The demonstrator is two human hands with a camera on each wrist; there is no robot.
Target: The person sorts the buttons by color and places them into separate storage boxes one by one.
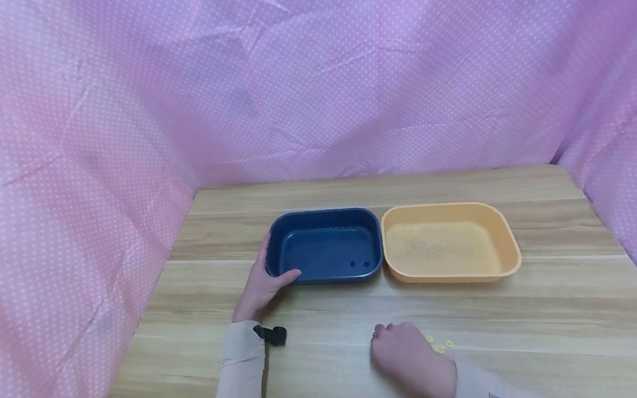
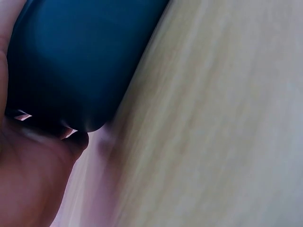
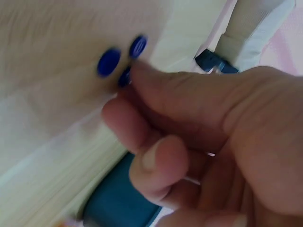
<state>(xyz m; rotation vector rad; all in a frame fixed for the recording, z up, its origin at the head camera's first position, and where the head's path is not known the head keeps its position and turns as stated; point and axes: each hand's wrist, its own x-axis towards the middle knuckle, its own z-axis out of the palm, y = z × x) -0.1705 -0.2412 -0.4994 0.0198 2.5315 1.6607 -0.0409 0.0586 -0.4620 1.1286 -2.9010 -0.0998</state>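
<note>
My left hand (image 1: 260, 286) holds the left end of a dark blue plastic bin (image 1: 325, 280), thumb over the near rim and fingers along the outer side. Two small dark blue discs (image 1: 352, 264) lie on the bin's floor near its right front corner. Low over the table, my right hand (image 1: 406, 355) has its fingers curled. In the right wrist view its thumb and index finger pinch a blue button (image 3: 124, 77), partly covered by the thumb. Two more blue buttons (image 3: 109, 62) lie on the tabletop beside the fingertips; the head view hides them behind the hand.
A light orange bin (image 1: 453, 276) stands against the right side of the blue one. Several small yellow rings (image 1: 449, 343) lie by the right wrist, on the wooden table (image 1: 321, 363). Pink dotted cloth (image 1: 310, 98) hangs behind and at both sides.
</note>
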